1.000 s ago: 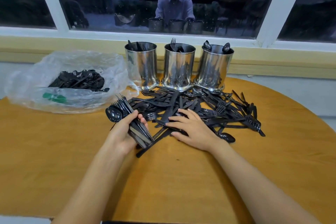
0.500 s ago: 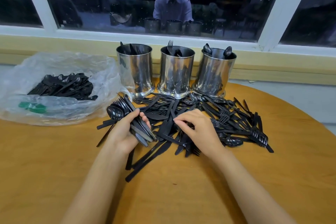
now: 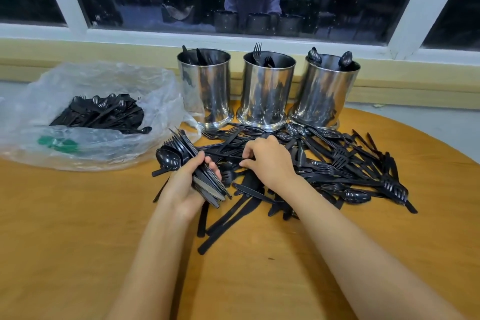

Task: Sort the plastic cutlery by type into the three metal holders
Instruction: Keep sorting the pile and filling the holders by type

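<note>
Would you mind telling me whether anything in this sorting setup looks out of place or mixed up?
One thing: the bundle gripped in the left hand mixes types, with a spoon bowl beside fork tines, so it cannot go into one holder as is. The three holders look consistent: left holder knives, middle holder forks, right holder spoons.
</note>
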A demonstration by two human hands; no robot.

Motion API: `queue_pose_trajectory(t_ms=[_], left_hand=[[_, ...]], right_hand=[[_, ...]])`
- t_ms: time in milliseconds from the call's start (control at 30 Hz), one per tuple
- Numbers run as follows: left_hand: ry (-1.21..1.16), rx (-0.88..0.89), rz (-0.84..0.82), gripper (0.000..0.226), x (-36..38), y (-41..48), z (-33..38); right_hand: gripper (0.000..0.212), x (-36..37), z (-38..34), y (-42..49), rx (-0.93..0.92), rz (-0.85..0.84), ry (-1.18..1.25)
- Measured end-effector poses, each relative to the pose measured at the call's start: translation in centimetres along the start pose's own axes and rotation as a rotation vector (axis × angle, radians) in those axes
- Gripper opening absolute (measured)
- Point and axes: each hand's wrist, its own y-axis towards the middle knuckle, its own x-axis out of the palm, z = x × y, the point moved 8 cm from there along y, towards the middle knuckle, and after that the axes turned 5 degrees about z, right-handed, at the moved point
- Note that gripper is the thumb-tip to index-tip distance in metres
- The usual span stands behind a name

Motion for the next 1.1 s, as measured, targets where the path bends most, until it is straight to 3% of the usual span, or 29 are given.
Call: queue_pose_trajectory(t_ms=[233, 333, 467, 533, 600, 700, 867, 900, 1000, 1100], left_hand=[[0.042, 0.026, -0.058, 0.023, 0.7, -0.6, 0.0], [0.109, 0.02, -0.121, 0.014, 1.7, -1.2, -0.3], [0.187, 0.017, -0.155, 0.018, 2.5, -1.9, -1.0], [0.224, -0.045, -0.277, 0.032, 3.5, -2.6, -1.7], [0.279, -0.114, -0.378, 0.04, 4.2, -3.3, -2.6], [0.365, -0.09, -0.383, 0.042, 4.3, -3.5, -2.9], [0.318, -0.027, -0.355, 0.005, 3.9, -3.0, -2.1], [0.273, -0.031, -0.343, 0.007, 3.8, -2.7, -2.0], [0.164, -0.036, -0.292, 0.013, 3.3, -2.2, -1.7], [0.149, -0.012, -0.273, 0.022, 3.3, -2.1, -1.5]], right_hand=[[0.01, -8.3, 1.9, -0.8, 0.168, 0.257, 0.758], [0.009, -11.0, 3.0, -1.2, 0.246, 0.355, 0.953], [0.009, -9.4, 1.4, -0.7, 0.206, 0.054, 0.874], [0.008, -8.1, 0.2, -0.6, 0.175, -0.008, 0.822], [0.004, -7.2, -0.7, -0.4, 0.152, 0.007, 0.788], [0.004, -6.1, -1.7, -0.1, 0.116, 0.046, 0.74], [0.013, -6.2, -1.4, -0.2, 0.127, 0.052, 0.795], [0.013, -6.6, -0.3, -0.2, 0.156, 0.089, 0.778], [0.008, -6.8, 3.4, -0.3, 0.236, 0.168, 0.546], [0.003, -4.7, 5.4, -0.9, 0.281, 0.056, 0.372]])
